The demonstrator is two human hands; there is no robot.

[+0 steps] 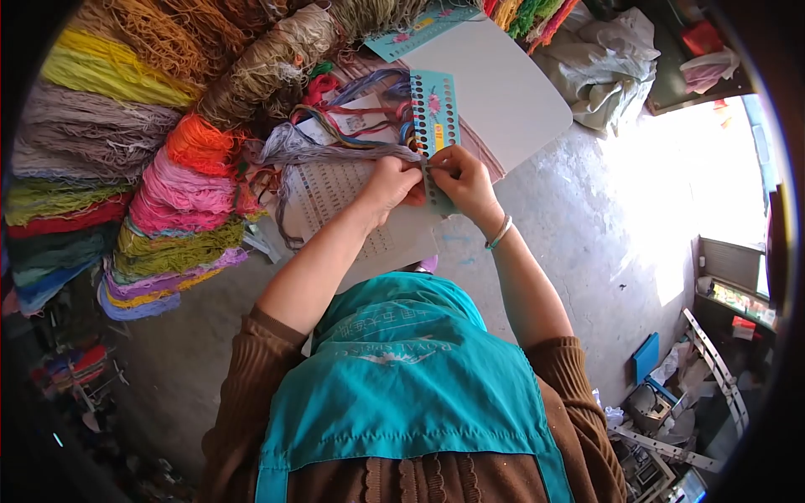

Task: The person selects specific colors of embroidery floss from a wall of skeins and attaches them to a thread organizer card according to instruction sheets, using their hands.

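The person's two hands meet near the middle of the view, at the lower end of a teal punched thread card (pixel 436 117) that bears a pink flower print and rows of round holes and points to 12 o'clock from them. The left hand (pixel 392 189) is narrow, its thumb and fingers closed on the card's left edge. The right hand (pixel 461 179) is curled at the card's right side, thumb and forefinger close together; whether they pinch a strand is too small to tell. A silver-toned bracelet (pixel 501 232) circles the right wrist.

A skein of grey thread (pixel 331 152) runs from about 9 o'clock to the card, with red and blue strands looped above it. A printed sheet with rows of small marks (pixel 335 210) lies at 8 o'clock, partly behind the left forearm. A white board (pixel 507 88) stretches toward 1 o'clock, and a second teal card (pixel 417 35) lies farther off at 12. Orange yarn (pixel 199 144) and pink yarn (pixel 189 191) hang in thick hanks toward 9 o'clock, while a teal apron (pixel 402 377) covers the person's front at 6
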